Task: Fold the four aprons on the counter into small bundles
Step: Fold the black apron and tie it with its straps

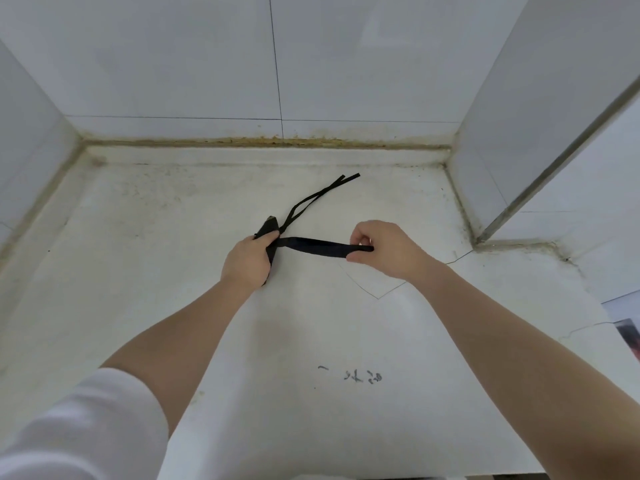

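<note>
Apron (272, 237) nearly bundled: left hand (247, 261) clamped on roll, right hand (384, 245) pinching strap (311, 244) taut; other aprons unseen on worktop (311, 341).

Matt black cloth apron (313, 244); smooth stained white counter (311, 327); glossy tiles (173, 64).

Black apron (313, 244), white sleeve (86, 427), stained white counter (173, 237), white wall tiles (173, 64).
</note>
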Tool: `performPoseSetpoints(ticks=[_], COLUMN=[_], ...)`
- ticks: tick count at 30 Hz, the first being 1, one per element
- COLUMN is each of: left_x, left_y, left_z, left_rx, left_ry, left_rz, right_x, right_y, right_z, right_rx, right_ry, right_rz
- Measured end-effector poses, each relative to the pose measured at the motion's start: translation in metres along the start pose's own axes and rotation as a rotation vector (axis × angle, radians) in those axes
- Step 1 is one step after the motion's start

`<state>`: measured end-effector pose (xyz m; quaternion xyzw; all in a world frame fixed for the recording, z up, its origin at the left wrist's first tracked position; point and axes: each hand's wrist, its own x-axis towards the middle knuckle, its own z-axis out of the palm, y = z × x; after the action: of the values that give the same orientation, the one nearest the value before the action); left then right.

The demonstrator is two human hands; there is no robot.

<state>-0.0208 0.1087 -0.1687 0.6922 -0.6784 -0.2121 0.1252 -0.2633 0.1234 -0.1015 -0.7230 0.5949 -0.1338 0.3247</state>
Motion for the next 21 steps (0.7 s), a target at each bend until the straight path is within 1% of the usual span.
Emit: performPoseSetpoints(ticks=[2,4,5,7,8,9,11,13,15,16,18,19,21], left_x=[0.002,0.005,0.006,0.005,0.004,0.002,-0.001,-0.005,-0.01,-0.013,-0.016,-0.017,-0.022], left_y=[0.0,0.002,0.005,0.017,0.025,0.031,0.042,0.049,0.054,0.055,0.056,0.057,0.063], left_z=[-0.003,-0.008,-0.01,-0.015,-0.019,-0.023,-0.03,-0.031,-0.028,-0.025,-0.019,-0.017,-0.012], left_rx=[-0.106,-0.28,-0.423,-0.832,-1.047,-1.221,-1.444,-1.552,-1.59,-1.598,-1.624,-1.648,-1.733], left_ry=[0.031,0.069,0.082,0.083,0.078,0.079,0.055,0.0,-0.07,-0.097,-0.16,-0.2,-0.256], left_rz=[-0.065,-0.158,-0.217,-0.345,-0.4,-0.43,-0.417,-0.401,-0.391,-0.374,-0.335,-0.32,-0.296], right_x=[-0.001,-0.002,-0.004,-0.007,-0.008,-0.008,-0.009,-0.009,-0.011,-0.012,-0.015,-0.017,-0.019], right_y=[-0.003,-0.006,-0.006,-0.004,-0.002,0.0,0.009,0.02,0.025,0.026,0.023,0.021,0.017], right_z=[-0.002,-0.004,-0.003,0.003,0.006,0.009,0.01,0.012,0.014,0.015,0.013,0.01,0.006], right_rx=[-0.136,-0.285,-0.344,-0.406,-0.416,-0.415,-0.352,-0.184,-0.005,0.145,0.579,0.787,1.061], right_ry=[0.056,0.065,0.081,0.092,0.065,0.024,-0.012,0.019,0.042,0.054,0.069,0.061,0.042], right_rz=[-0.091,-0.192,-0.257,-0.361,-0.371,-0.337,-0.119,0.107,0.233,0.282,0.367,0.377,0.375])
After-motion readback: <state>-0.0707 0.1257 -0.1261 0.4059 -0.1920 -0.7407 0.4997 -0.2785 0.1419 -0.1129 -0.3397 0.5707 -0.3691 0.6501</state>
